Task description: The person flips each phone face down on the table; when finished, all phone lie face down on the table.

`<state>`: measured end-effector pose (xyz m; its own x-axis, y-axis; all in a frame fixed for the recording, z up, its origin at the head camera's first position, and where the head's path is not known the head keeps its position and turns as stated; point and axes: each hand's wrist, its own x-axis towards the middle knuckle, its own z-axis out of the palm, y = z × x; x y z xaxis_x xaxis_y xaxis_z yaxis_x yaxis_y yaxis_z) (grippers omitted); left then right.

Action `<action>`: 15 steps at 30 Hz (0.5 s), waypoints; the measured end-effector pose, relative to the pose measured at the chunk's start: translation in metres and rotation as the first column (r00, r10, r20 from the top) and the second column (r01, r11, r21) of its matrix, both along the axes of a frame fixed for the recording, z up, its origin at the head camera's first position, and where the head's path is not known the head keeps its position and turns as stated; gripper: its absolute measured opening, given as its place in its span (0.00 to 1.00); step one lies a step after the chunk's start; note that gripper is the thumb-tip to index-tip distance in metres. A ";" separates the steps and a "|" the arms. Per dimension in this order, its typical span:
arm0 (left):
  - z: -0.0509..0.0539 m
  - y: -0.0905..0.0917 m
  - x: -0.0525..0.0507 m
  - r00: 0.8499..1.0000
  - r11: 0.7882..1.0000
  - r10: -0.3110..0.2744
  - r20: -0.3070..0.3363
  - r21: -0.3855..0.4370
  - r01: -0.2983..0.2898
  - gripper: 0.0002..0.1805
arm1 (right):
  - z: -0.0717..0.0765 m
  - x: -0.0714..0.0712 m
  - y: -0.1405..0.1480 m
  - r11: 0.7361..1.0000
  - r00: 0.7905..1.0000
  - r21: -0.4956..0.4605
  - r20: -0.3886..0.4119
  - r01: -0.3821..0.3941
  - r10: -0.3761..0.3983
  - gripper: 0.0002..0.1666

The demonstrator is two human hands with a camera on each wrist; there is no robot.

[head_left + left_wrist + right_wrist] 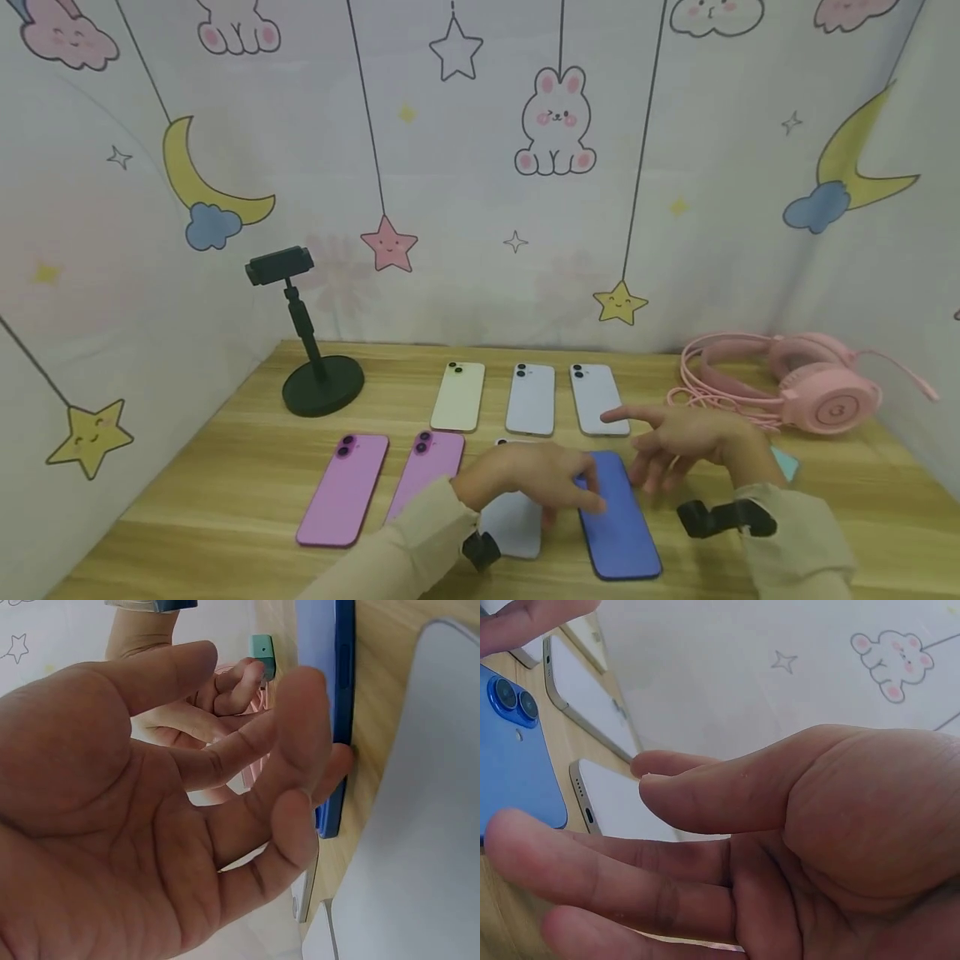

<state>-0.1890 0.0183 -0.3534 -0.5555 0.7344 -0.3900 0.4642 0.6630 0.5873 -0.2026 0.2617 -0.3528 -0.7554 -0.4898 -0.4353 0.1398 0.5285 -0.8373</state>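
A blue phone (622, 537) lies face down at the front right of the wooden table. Over its upper left edge hovers my left hand (536, 473), fingers loosely bent and holding nothing. My right hand (690, 442) is on its other side, index finger stretched towards the rightmost white phone (592, 387); whether it touches cannot be told. In the right wrist view, the blue phone's twin lenses (516, 697) show beyond the loose fingers. A pale phone (513, 529) lies partly hidden under my left hand. Left of it are two pink phones (345, 492), one partly covered by my sleeve.
Behind, a pale yellow phone (459, 400) and another white phone (531, 400) continue the back row. A black stand (322, 387) is at the back left. Pink headphones (832, 400) and a small teal object (785, 463) lie on the right. A patterned cloth (480, 183) hangs behind.
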 end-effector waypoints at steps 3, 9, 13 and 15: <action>0.002 0.000 0.000 1.000 1.000 -0.009 0.019 0.010 0.009 0.12 | 0.001 -0.002 0.001 1.000 1.000 0.019 -0.007 -0.001 0.002 0.32; 0.004 0.002 0.003 0.998 0.998 -0.057 0.029 -0.030 0.058 0.18 | -0.006 0.000 0.008 1.000 1.000 0.024 0.001 0.006 -0.006 0.30; 0.000 0.002 0.000 0.993 0.989 -0.120 -0.002 -0.092 0.119 0.25 | -0.007 -0.001 0.009 1.000 1.000 0.025 0.002 0.016 -0.016 0.30; -0.005 0.001 -0.003 0.988 0.983 -0.154 -0.004 -0.106 0.152 0.28 | -0.006 -0.004 0.007 1.000 1.000 0.028 -0.006 0.009 -0.009 0.30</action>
<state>-0.1921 0.0195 -0.3581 -0.4448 0.7663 -0.4636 0.5714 0.6414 0.5119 -0.2062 0.2685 -0.3585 -0.7626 -0.4705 -0.4440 0.1394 0.5506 -0.8230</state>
